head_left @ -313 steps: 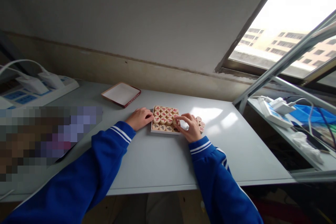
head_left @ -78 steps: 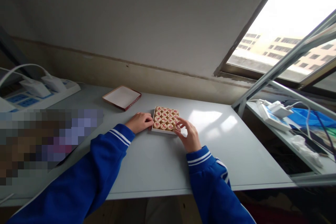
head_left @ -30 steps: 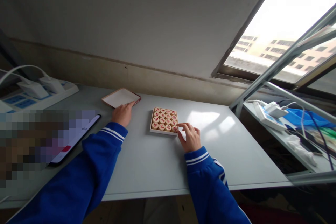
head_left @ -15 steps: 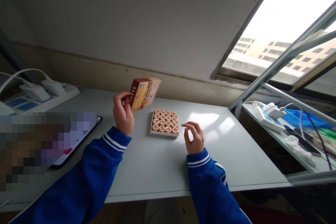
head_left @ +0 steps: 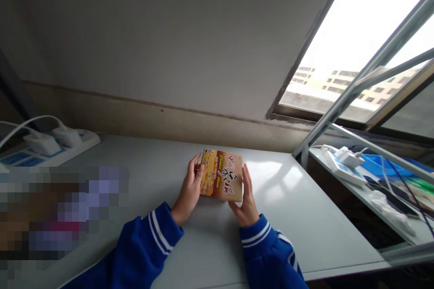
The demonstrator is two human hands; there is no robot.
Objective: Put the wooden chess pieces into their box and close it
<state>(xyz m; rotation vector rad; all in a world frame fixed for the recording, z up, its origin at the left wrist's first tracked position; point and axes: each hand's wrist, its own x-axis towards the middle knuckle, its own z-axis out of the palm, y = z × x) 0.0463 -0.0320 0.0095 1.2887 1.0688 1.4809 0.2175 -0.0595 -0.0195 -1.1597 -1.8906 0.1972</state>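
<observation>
Both hands are on a printed box lid (head_left: 221,174), which lies flat toward the far edge of the grey surface (head_left: 315,221), roughly midway along that edge and short of the wall. The lid is orange and brown, with pictures of round game pieces down its left side and red and white lettering across the middle.

The left hand (head_left: 188,193) presses against the lid's left edge, its fingers curled up over that edge and the thumb laid on the printed top near the far left corner. The right hand (head_left: 247,200) is nearly flat and upright, its fingers lying straight along the lid's right edge and the palm against the near right corner. So each hand is only partly closed, and the lid is clasped between the two. Whether the lid sits fully down on anything beneath it cannot be made out, since its near rim is in shadow.

Blue sleeves with white cuff stripes reach in from the near edge. A white power strip (head_left: 50,148) with plugs in it lies at the far left corner of the surface. Past the right edge stands a lower shelf (head_left: 369,194) with chargers and cables.
</observation>
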